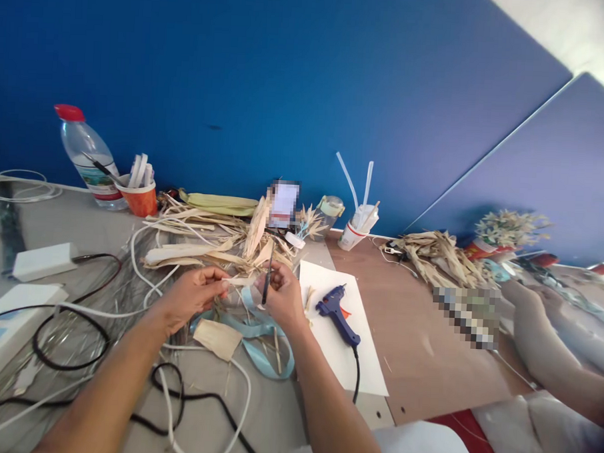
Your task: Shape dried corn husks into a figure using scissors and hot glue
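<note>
My left hand point(193, 298) is closed, with thumb and forefinger pinching a pale strip of dried corn husk point(242, 280). The strip stretches across toward my right hand point(283, 296). That hand is closed around a slim dark pointed tool point(267, 282), held upright; whether it is tweezers or scissors I cannot tell. Beneath both hands lie loops of light blue ribbon point(263, 358) and a cut piece of husk point(218, 339). Just beyond them is a heap of dried corn husks point(195, 254). A blue glue gun point(339, 315) rests on white paper point(343, 362) to the right.
White and black cables point(247, 391) loop over the table at left. At the back stand a water bottle point(87, 157), an orange cup point(140, 198), a phone point(284, 202), a lidded jar point(328, 214) and a cup with glue sticks point(354, 235). Another person's arm point(542, 344) reaches in from the right.
</note>
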The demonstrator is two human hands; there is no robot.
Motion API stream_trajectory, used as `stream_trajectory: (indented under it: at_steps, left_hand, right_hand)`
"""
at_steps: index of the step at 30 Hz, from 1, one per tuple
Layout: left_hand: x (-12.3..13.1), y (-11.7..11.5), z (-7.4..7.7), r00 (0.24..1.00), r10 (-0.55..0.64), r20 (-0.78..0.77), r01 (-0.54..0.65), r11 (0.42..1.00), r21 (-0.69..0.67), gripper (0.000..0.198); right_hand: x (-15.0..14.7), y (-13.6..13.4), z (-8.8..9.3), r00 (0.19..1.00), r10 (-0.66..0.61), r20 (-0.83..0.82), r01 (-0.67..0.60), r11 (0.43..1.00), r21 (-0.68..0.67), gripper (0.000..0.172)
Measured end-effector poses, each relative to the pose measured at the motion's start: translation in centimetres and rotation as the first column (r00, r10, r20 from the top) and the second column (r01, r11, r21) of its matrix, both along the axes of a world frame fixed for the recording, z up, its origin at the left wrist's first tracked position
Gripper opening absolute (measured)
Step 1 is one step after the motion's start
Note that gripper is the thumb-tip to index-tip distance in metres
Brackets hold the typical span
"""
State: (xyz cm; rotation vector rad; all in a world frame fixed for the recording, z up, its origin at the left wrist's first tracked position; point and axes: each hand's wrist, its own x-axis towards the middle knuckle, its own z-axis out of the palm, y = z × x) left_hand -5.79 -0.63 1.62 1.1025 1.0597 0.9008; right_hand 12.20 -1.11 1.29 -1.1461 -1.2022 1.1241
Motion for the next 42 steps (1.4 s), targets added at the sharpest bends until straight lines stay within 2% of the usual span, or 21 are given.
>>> stream_trajectory:
  at_steps: [2,5,9,13,15,20,27,34,42]
  left_hand:
    - [0.2,0.0,-0.1,0.992,0.048,0.116,-0.046,0.999,-0.016,0.022]
    - [0.6,0.0,-0.1,0.972,0.106,0.211,-0.105,0.994,-0.019,0.02]
    - [1.1,-0.3,0.1,0.949,0.132,0.285,-0.127,0.991,-0.038,0.021]
    - [1.4,-0.3,0.2,0.93,0.181,0.321,-0.173,0.983,-0.053,0.023]
    - [1.3,-0.2,0.2,0.908,0.224,0.355,-0.215,0.975,-0.065,0.022]
    - [0.3,0.4,0.2,0.839,0.356,0.411,-0.359,0.93,-0.072,0.02]
    - [-1.0,0.8,0.1,0.818,0.421,0.392,-0.455,0.89,-0.007,0.019]
    - [-1.1,0.8,0.3,0.822,0.448,0.353,-0.484,0.875,0.019,0.018]
    - [-1.1,0.9,0.1,0.828,0.434,0.355,-0.469,0.883,0.014,0.02]
  right_hand:
    - [-0.5,0.0,0.1,0.997,-0.051,-0.063,0.051,0.999,0.003,0.033]
    - [-1.2,0.1,-0.4,0.994,-0.088,-0.061,0.091,0.995,0.038,0.033]
    - [-1.8,0.1,-1.3,0.986,-0.163,0.033,0.158,0.981,0.109,0.032]
    - [-2.0,-0.4,-1.1,0.957,-0.228,0.178,0.198,0.966,0.169,0.031]
    - [-1.8,-0.7,-0.8,0.943,-0.21,0.257,0.17,0.971,0.171,0.033]
    - [-0.7,-1.0,0.0,0.925,-0.069,0.373,0.016,0.99,0.142,0.036]
    - [0.3,-1.4,0.9,0.779,0.118,0.616,-0.22,0.971,0.092,0.03]
    - [0.8,-1.7,1.5,0.711,0.215,0.669,-0.304,0.953,0.017,0.027]
    - [0.8,-1.9,1.7,0.653,0.224,0.724,-0.325,0.946,0.001,0.026]
